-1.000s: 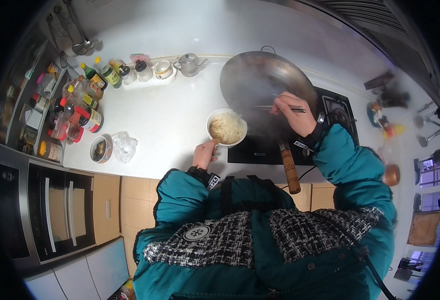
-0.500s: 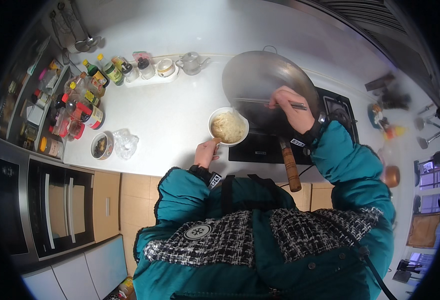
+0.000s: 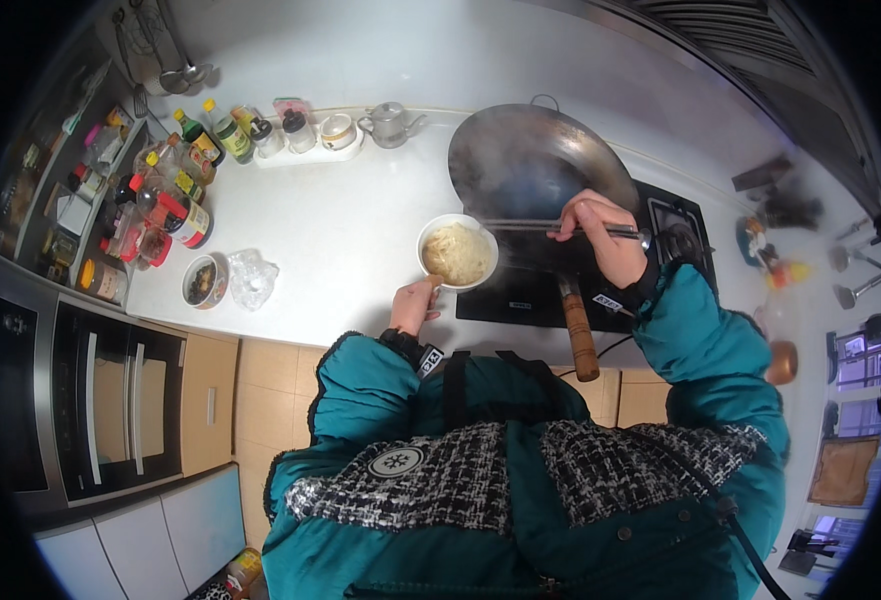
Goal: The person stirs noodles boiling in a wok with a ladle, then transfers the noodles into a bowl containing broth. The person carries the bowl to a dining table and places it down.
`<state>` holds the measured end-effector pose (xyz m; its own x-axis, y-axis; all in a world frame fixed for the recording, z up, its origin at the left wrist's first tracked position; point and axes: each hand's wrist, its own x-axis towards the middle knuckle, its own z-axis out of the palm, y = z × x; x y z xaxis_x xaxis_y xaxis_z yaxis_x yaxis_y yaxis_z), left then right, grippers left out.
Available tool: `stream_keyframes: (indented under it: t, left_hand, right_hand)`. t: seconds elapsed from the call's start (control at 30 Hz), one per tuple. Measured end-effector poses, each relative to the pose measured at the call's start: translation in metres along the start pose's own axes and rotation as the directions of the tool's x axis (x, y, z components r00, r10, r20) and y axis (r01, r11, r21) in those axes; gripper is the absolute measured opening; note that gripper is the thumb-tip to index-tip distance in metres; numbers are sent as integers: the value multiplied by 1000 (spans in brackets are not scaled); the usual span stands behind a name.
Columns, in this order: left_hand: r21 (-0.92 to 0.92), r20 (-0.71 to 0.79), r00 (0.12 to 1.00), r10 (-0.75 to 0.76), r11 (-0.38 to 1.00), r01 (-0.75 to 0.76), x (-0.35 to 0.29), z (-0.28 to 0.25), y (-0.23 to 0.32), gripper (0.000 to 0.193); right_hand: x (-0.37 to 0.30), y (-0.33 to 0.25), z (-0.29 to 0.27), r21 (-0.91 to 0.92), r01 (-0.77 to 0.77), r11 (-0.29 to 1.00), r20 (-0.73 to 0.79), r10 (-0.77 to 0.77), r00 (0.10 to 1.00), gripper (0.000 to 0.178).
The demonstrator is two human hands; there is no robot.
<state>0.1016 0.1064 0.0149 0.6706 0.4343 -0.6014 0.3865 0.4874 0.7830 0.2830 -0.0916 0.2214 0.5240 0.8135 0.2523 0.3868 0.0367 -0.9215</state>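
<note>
My left hand (image 3: 415, 304) is closed on the near rim of a white bowl (image 3: 421, 246) on the counter's front half. Pale noodles (image 3: 456, 256) fill the bowl. In my right hand (image 3: 602, 240) I grip a pair of metal chopsticks (image 3: 530, 226), held nearly level over the near part of the wok. Their tips point left, at the bowl's right rim; whether they touch it I cannot tell. The large dark wok (image 3: 490, 135) sits on the stove, steam rising from it, its wooden handle (image 3: 579, 340) toward me. Steam and my right hand partly hide its inside.
A small bowl of dark bits (image 3: 203, 283) and a crumpled clear plastic bag (image 3: 252, 280) lie to the left. Sauce bottles (image 3: 175, 210) crowd the left end. Along the back wall stand a seasoning tray (image 3: 305, 151) and a metal teapot (image 3: 388, 125). The black stove (image 3: 530, 300) is at right.
My right hand has moved slightly right and toward me with the chopsticks. Their tips have come nearer along the bowl's right rim. My left hand and the bowl stay in place.
</note>
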Motion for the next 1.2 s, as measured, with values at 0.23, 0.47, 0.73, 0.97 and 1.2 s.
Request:
stream_keyframes:
  t: [0.23, 0.47, 0.73, 0.97, 1.2]
  left_hand:
    - [-16, 8, 1000, 3, 1000, -3, -9, 9, -3, 30]
    - [-6, -22, 999, 28, 1000, -28, -14, 16, -11, 31]
    - [-11, -31, 999, 31, 999, -31, -20, 24, -11, 30]
    - [-21, -55, 998, 35, 999, -36, -25, 30, -15, 31]
    - [-11, -68, 996, 53, 999, -53, -20, 34, -18, 31]
  right_hand:
    - [-4, 11, -8, -216, 78, 973, 92, -59, 994, 28]
    - [-13, 9, -12, -65, 54, 996, 46, -51, 998, 29]
    - [-15, 15, -13, -198, 71, 978, 84, -55, 995, 28]
    - [-22, 10, -28, -112, 49, 992, 24, -47, 999, 31]
    - [-21, 18, -51, 24, -97, 995, -90, 99, 991, 34]
